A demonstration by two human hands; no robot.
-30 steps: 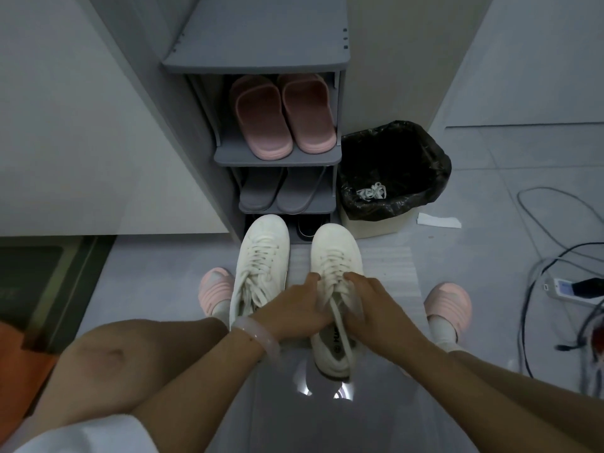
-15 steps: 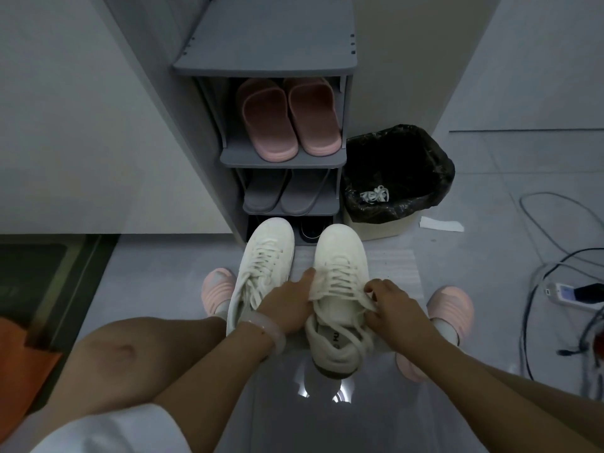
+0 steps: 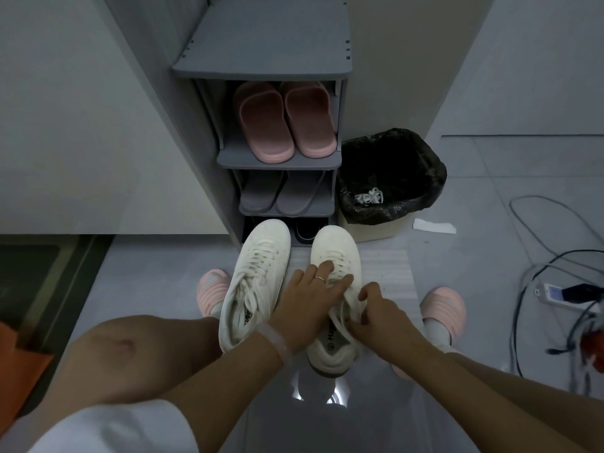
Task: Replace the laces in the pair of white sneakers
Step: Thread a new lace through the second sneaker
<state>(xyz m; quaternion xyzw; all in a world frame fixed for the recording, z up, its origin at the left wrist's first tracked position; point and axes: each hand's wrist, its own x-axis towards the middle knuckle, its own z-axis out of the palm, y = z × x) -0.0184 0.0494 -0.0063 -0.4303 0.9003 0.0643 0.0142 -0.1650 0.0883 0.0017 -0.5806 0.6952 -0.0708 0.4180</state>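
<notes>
Two white sneakers (image 3: 333, 289) laced; hands (image 3: 313, 289) cover the right one.

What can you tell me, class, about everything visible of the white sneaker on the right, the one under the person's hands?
The right white sneaker is a low, off-white shoe with a rounded toe, white laces and a printed insole logo. It rests on the grey floor, partly on a pale ribbed mat, toe pointing at the grey shoe rack, beside the left white sneaker. The left hand lies flat across its laced front, fingers straight; the right hand pinches a lace at its side. Its heel faces the camera.
</notes>
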